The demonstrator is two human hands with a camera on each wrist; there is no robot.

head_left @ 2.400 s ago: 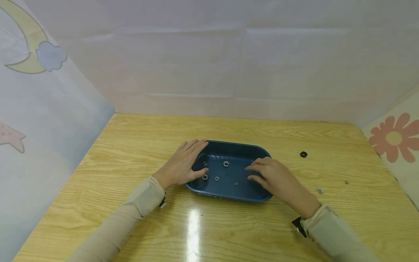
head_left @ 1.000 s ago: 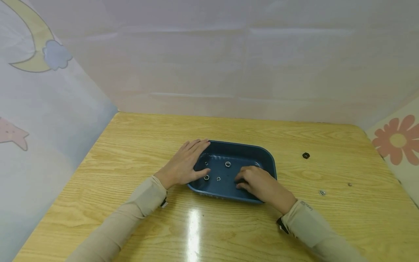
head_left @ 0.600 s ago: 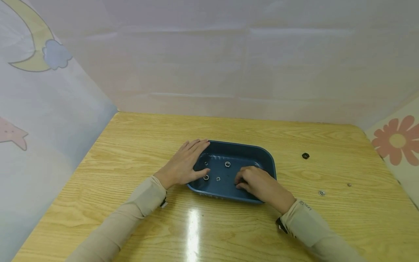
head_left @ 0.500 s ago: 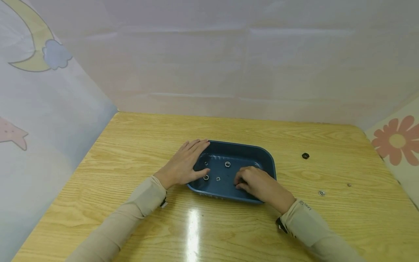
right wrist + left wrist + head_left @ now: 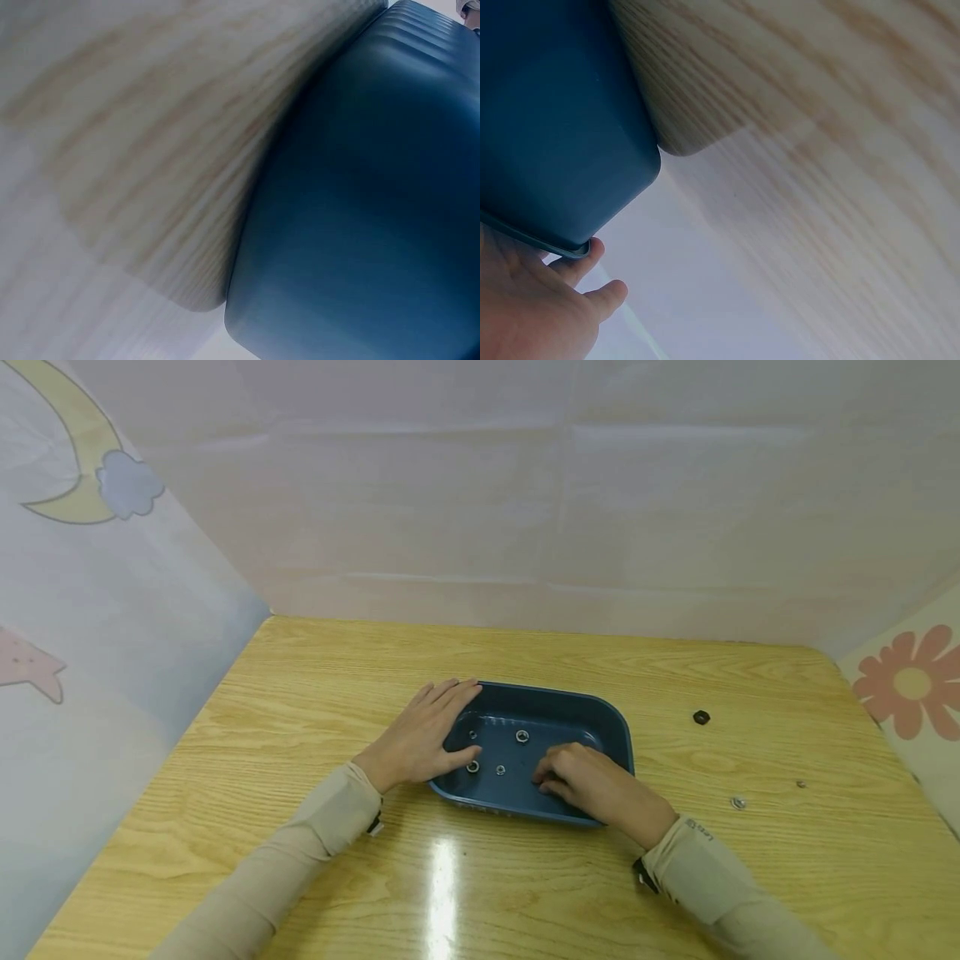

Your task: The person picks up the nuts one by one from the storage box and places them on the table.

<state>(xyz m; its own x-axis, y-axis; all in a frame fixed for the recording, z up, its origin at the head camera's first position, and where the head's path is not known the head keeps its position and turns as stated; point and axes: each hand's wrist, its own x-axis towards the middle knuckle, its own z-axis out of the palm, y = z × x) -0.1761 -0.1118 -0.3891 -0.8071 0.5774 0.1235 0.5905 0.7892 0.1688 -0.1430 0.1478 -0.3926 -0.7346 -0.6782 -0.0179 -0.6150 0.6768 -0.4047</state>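
A dark blue oval tray (image 5: 517,812) lies on the wooden table. My left hand (image 5: 420,739) rests across its left end, fingers straight along the rim and thumb reaching inside; the left wrist view has part of this hand (image 5: 540,307) at the tray's rim. Inside the tray my right hand (image 5: 588,777) bends its fingers down to the floor, thumb and index pinching where a small nut lay; that nut is hidden by them. Left of these fingers lie a flanged nut (image 5: 522,737), a small nut (image 5: 500,770), a dark-centred nut (image 5: 472,767) and a tiny nut (image 5: 472,735).
To the right of the tray, a black nut (image 5: 701,717), a silver flanged nut (image 5: 738,802) and a tiny nut (image 5: 801,784) lie on the table (image 5: 337,677). Behind stands a pale wall sheet (image 5: 480,527). The right wrist view has the tray's outer side (image 5: 360,202).
My right hand has moved left from the tray's right end and lowered its fingers over the small nut, covering it. Lately it has shifted only slightly. The left hand stays on the tray.
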